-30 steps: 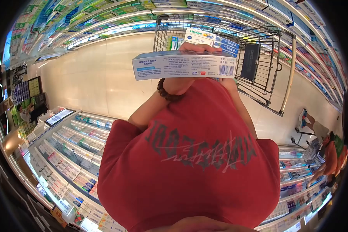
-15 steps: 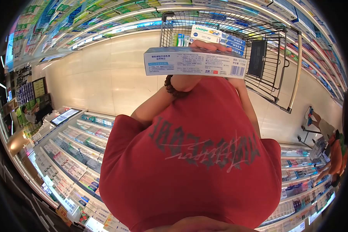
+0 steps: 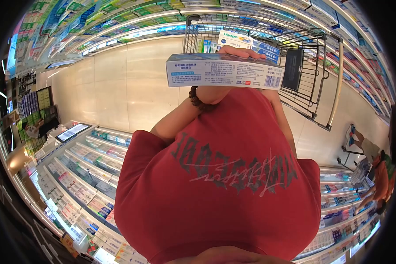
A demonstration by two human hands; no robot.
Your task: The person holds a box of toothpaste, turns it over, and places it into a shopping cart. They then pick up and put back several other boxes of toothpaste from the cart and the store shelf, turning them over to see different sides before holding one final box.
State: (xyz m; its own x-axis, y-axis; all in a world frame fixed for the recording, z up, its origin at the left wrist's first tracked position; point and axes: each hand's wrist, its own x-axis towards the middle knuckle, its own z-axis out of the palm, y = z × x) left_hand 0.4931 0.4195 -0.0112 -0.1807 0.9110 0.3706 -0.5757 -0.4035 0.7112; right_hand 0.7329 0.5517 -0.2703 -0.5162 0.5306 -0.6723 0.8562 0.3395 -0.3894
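Note:
A long toothpaste box [image 3: 224,74], white and blue with printed text and a barcode, is held up in front of my chest. Its printed side faces me. My left hand [image 3: 242,52] is closed on it, with fingers showing over the top edge and a brown bead bracelet [image 3: 195,97] on the wrist. My right hand [image 3: 270,93] reaches the lower right end of the same box; its fingers are hidden behind it. Just beyond the box stands a shopping cart [image 3: 312,99] containing a white "Usage" box [image 3: 234,39] and several blue boxes [image 3: 268,52].
Shelves of packed goods [image 3: 132,20] run along the far side, and more shelves [image 3: 88,171] lie behind me. A tilted screen [image 3: 74,132] stands at the left shelf end. At the right is a person [image 3: 378,171] beside another cart [image 3: 361,174].
The toothpaste box has shifted slightly right and down in view, and its print looks sharper. My left hand keeps its hold on it. The person at the right has shifted slightly.

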